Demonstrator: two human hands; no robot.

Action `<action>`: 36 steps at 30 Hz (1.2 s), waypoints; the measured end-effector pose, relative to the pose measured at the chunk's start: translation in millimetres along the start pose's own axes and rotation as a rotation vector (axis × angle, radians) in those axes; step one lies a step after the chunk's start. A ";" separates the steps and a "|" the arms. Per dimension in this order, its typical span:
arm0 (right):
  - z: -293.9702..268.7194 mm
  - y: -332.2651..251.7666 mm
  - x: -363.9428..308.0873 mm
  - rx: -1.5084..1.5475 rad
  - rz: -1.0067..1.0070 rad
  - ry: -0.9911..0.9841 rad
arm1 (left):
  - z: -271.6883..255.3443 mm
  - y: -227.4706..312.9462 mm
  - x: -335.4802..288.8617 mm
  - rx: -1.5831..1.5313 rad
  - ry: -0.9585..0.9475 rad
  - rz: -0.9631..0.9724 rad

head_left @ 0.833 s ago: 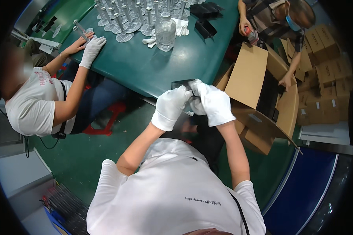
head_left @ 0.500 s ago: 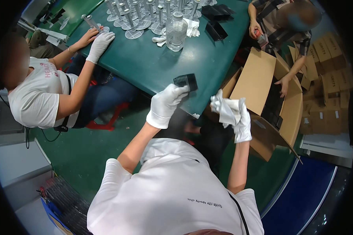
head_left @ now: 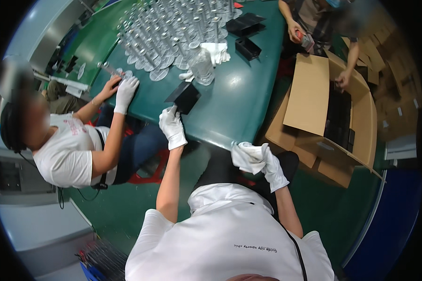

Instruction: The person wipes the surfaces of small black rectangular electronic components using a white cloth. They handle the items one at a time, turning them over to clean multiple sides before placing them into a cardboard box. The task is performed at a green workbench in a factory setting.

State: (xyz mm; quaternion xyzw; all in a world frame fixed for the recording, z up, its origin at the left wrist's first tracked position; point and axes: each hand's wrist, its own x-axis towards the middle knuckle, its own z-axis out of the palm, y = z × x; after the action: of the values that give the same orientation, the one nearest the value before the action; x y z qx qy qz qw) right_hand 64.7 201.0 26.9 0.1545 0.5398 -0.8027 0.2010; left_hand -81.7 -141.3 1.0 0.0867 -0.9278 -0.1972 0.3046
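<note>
My left hand (head_left: pixel 171 126), in a white glove, grips the corner of a small black box (head_left: pixel 183 97) that rests on the near part of the green table (head_left: pixel 239 103). My right hand (head_left: pixel 273 168), also gloved, is pulled back over my lap and clutches a crumpled white cloth (head_left: pixel 247 156). The two hands are well apart. Beyond the box stands a clear plastic bottle (head_left: pixel 202 67).
Many clear stemmed pieces (head_left: pixel 169 33) crowd the far table, with black boxes (head_left: pixel 246 28) beside them. A seated person (head_left: pixel 65 140) on my left reaches a gloved hand (head_left: pixel 125 92) onto the table. An open cardboard carton (head_left: pixel 333 117) stands at right, another person (head_left: pixel 319 23) behind it.
My hands have separated: the left carried the black box forward onto the table, while the right drew back toward my lap with the white cloth.
</note>
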 end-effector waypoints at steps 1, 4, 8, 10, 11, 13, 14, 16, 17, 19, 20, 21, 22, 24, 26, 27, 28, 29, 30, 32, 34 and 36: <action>-0.9 4.4 -0.9 -0.009 0.018 0.000 | -0.3 1.0 2.2 0.008 0.007 -0.011; -9.8 27.6 1.1 0.047 0.013 -0.035 | 7.3 -7.8 7.9 0.027 0.094 0.024; -24.3 41.7 3.3 0.157 0.043 -0.113 | 3.2 3.1 18.6 0.096 -0.054 -0.046; -15.6 32.4 -1.2 0.236 0.053 -0.122 | -2.1 10.8 9.1 -0.038 -0.011 -0.156; -14.3 21.9 -7.7 0.295 0.068 -0.176 | -5.9 7.8 1.7 -0.052 0.067 -0.103; -12.9 18.1 -12.4 0.362 0.066 -0.146 | -10.7 11.6 -14.7 -0.102 0.194 -0.016; -16.1 22.5 -10.0 0.400 0.071 -0.172 | -7.5 20.7 -26.4 -0.135 0.243 0.005; -23.3 30.3 -6.8 0.468 0.072 -0.235 | -12.1 56.7 -31.1 -0.227 0.177 0.122; -22.6 34.4 -7.3 0.457 0.061 -0.204 | -12.0 75.0 -26.3 -0.250 0.084 0.182; -20.0 39.5 -7.7 0.498 0.051 -0.145 | -9.1 120.6 -10.2 -0.336 -0.044 0.276; -19.2 40.1 -7.1 0.517 0.046 -0.117 | -2.9 141.6 4.5 -0.345 -0.126 0.324; -29.3 37.3 -7.6 0.579 0.040 -0.317 | 6.0 165.6 18.3 -0.384 -0.129 0.405; -29.1 35.9 -7.3 0.617 0.029 -0.324 | 19.3 183.5 31.7 -0.396 -0.107 0.502; -29.8 36.1 -9.4 0.692 -0.010 -0.325 | 50.2 225.3 63.1 -0.420 -0.094 0.676; -23.4 47.1 -3.6 0.643 -0.040 -0.156 | 89.7 244.1 100.2 -0.320 -0.045 0.721; -30.9 54.0 2.6 0.449 -0.076 -0.174 | 106.6 255.5 116.2 -0.308 -0.050 0.720; -32.5 51.2 -4.4 0.477 -0.107 -0.196 | 118.2 267.6 128.6 -0.190 -0.126 0.668; -31.0 40.1 -16.4 0.578 -0.141 -0.255 | 129.4 278.3 138.9 -0.030 -0.185 0.639; -31.1 32.4 -25.4 0.621 -0.171 -0.287 | 141.8 289.8 145.9 0.124 -0.243 0.611; -32.7 26.2 -39.1 0.568 -0.196 -0.295 | 167.5 297.1 155.1 0.223 -0.379 0.512; -35.1 27.2 -47.9 0.443 -0.206 -0.286 | 194.1 289.4 156.1 0.290 -0.444 0.451; -41.6 36.1 -46.9 0.517 -0.143 -0.277 | 193.8 282.6 146.7 0.263 -0.352 0.587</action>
State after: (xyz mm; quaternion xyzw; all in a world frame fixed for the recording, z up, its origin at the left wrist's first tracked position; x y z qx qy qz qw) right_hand 124.5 234.7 4.3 0.0515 0.2945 -0.9391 0.1697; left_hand -326.7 134.6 54.5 -0.1802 -0.9688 0.0078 0.1702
